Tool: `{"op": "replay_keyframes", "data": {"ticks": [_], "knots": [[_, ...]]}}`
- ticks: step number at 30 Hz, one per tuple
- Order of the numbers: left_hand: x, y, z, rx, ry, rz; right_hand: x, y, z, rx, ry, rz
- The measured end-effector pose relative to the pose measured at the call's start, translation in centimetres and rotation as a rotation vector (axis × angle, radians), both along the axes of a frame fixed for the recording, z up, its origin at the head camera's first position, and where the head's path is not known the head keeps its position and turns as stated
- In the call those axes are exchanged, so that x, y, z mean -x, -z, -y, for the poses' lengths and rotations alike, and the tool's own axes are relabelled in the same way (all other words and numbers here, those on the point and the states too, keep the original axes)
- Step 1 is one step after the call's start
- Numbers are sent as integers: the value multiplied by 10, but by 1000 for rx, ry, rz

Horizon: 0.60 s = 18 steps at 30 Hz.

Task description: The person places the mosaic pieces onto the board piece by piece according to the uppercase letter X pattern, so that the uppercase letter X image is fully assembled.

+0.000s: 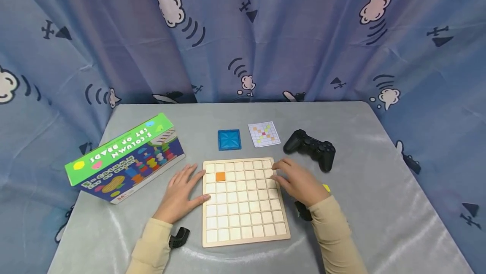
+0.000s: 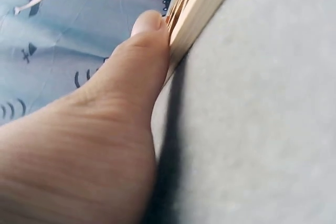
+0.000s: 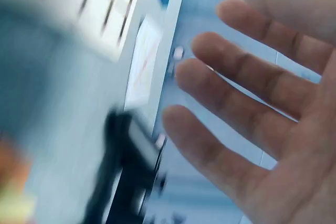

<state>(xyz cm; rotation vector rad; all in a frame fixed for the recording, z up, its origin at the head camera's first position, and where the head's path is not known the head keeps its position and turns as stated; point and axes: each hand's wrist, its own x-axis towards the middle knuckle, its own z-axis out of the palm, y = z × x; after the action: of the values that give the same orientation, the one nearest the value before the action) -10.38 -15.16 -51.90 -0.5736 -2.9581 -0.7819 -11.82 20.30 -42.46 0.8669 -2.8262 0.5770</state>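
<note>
Head view: a person's left hand (image 1: 181,194) lies flat beside a wooden grid board (image 1: 244,223) on the grey table (image 1: 379,206), fingers straight, thumb pressed to the board's left edge, as the left wrist view confirms; the right hand (image 1: 298,181) rests at the board's upper right corner, fingers relaxed and spread, holding nothing. One orange tile (image 1: 220,176) sits in a cell just right of the left fingertips. A shove from either hand would likely slide the loose board and could jolt the tile out of its cell. Just beyond the right fingers lies a black game controller (image 1: 311,147), easy to knock; beyond it, a pattern card (image 1: 264,134) and a blue tile stack (image 1: 229,139). Left of the left fingers a green box (image 1: 125,160) hems things in; open room remains toward the person.
</note>
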Motion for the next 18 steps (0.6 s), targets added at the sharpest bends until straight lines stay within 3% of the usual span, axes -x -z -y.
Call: {"op": "replay_keyframes", "data": {"ticks": [6, 10, 18], "knots": [[-16, -8, -6, 15, -3, -3, -24, 8, -57, -2, 222, 121], [-25, -5, -5, 0, 8, 2, -36, 16, -86, 16, 354, 216], [-26, 4, -1, -47, -16, -11, -48, 30, -117, 13, 448, 327]]}}
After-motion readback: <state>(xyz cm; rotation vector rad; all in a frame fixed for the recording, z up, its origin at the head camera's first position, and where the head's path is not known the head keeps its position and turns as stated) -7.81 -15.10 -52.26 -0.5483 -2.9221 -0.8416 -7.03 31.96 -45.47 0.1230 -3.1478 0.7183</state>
